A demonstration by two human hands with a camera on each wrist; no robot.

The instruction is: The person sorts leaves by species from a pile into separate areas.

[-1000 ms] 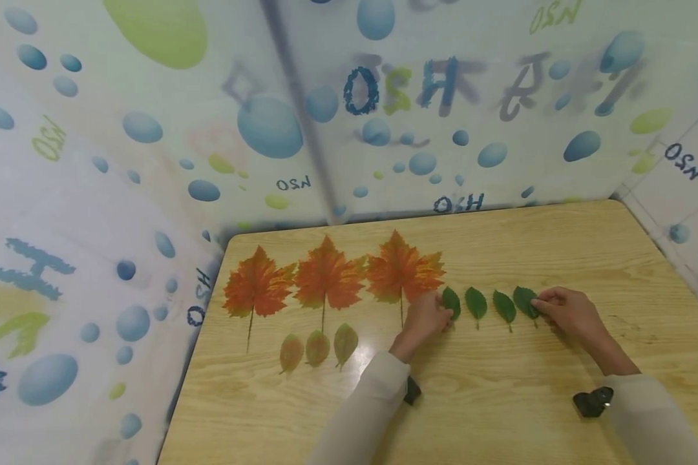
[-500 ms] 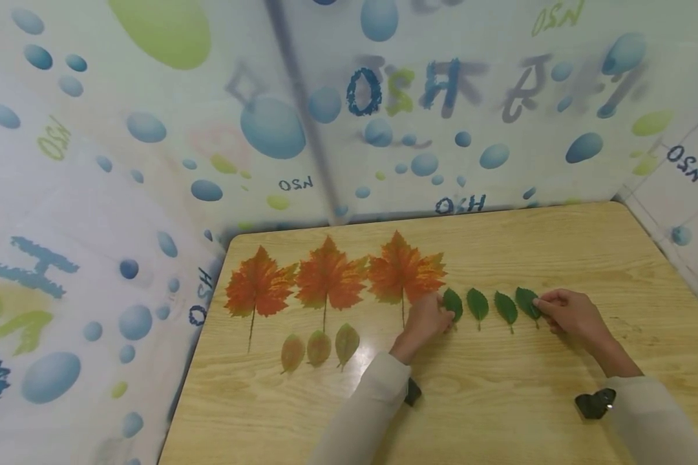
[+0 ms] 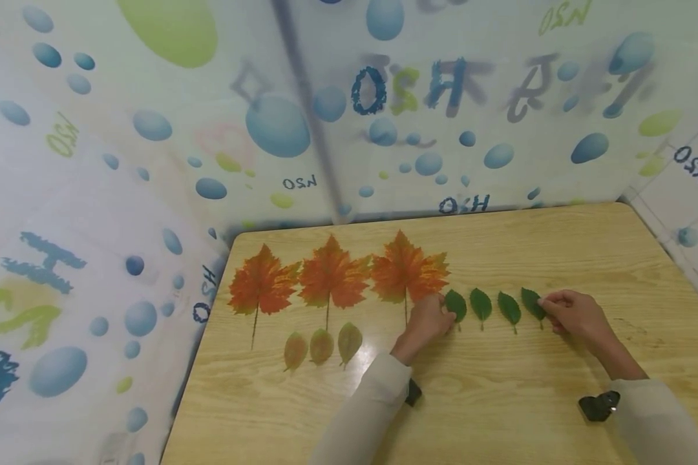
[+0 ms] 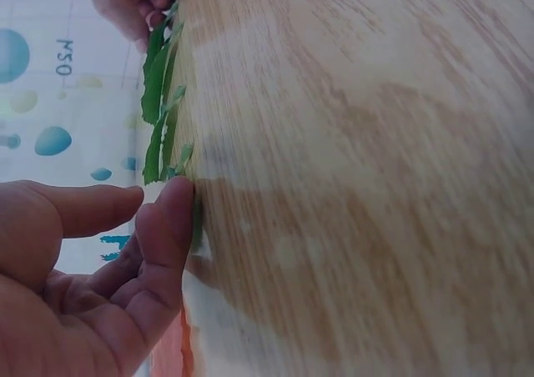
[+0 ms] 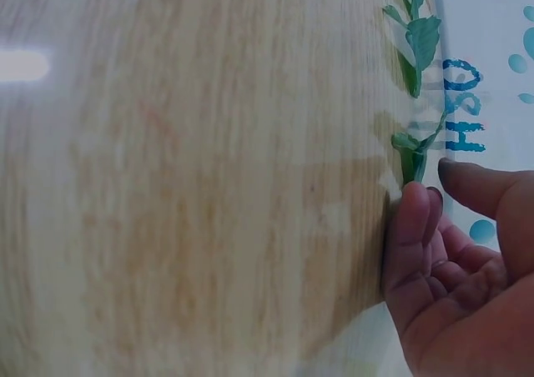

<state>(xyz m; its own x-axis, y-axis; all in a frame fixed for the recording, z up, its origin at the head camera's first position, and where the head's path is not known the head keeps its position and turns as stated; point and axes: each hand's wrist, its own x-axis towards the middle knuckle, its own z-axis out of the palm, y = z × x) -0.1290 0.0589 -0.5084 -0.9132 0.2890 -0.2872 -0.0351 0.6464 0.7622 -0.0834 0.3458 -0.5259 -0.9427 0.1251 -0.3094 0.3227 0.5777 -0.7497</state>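
Several green serrated leaves lie in a row on the wooden table (image 3: 500,400). My left hand (image 3: 427,323) touches the lower left edge of the leftmost green leaf (image 3: 456,303) with its fingertips; the left wrist view shows the thumb (image 4: 104,210) apart from the index finger. At the row's other end, my right hand (image 3: 578,316) has its fingertips at the right edge of the rightmost green leaf (image 3: 532,301). A gap shows between thumb and index finger in the right wrist view. Between them lie two more leaves, a green leaf (image 3: 481,305) and another green leaf (image 3: 508,309).
Three orange-red maple leaves stand in a row at the back left: one leaf (image 3: 263,281), a middle leaf (image 3: 333,274), a right leaf (image 3: 408,268). Below them lie three small yellowish-brown leaves (image 3: 322,347). A patterned wall sheet (image 3: 430,129) borders the table's back edge.
The rightmost green leaf has shifted slightly to the right, widening its gap from its neighbour. The right fingertips now cover less of it. More of the leftmost leaf shows. The view has drifted a little.
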